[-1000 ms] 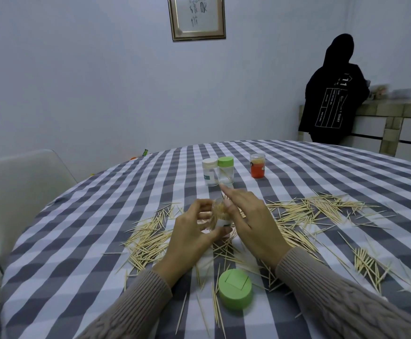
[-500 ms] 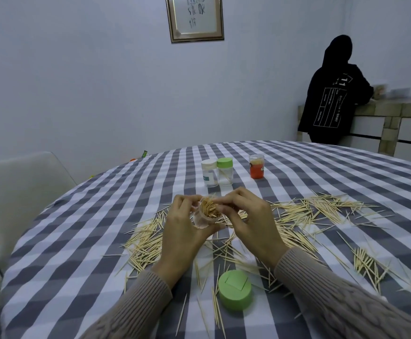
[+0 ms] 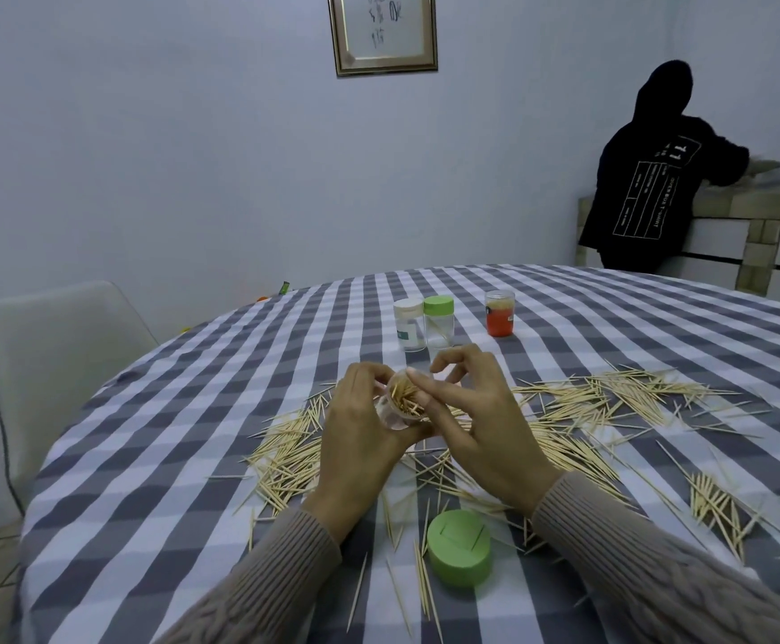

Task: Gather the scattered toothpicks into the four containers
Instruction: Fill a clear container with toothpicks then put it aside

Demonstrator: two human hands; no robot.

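My left hand [image 3: 360, 439] grips a small clear container [image 3: 395, 406] full of toothpicks, tilted with its mouth towards me. My right hand [image 3: 476, 420] is beside it, its thumb pressing on the toothpick tips at the mouth, the other fingers loosely curled above. Scattered toothpicks [image 3: 611, 402] lie in heaps on the checked tablecloth [image 3: 183, 457] left, right and under my hands. A green lid [image 3: 459, 553] lies near me. Farther back stand a white-capped container [image 3: 409, 323], a green-capped container [image 3: 439, 320] and an orange container [image 3: 500, 313].
A white chair [image 3: 49, 364] stands at the table's left edge. A person in a black hoodie [image 3: 643, 174] stands at a counter [image 3: 750, 234] at the back right, facing away. A framed picture [image 3: 382, 32] hangs on the wall.
The left hand has lifted and tilted the container so its mouth faces me. The right hand's thumb has moved onto the toothpick tips, and its fingers have opened upward.
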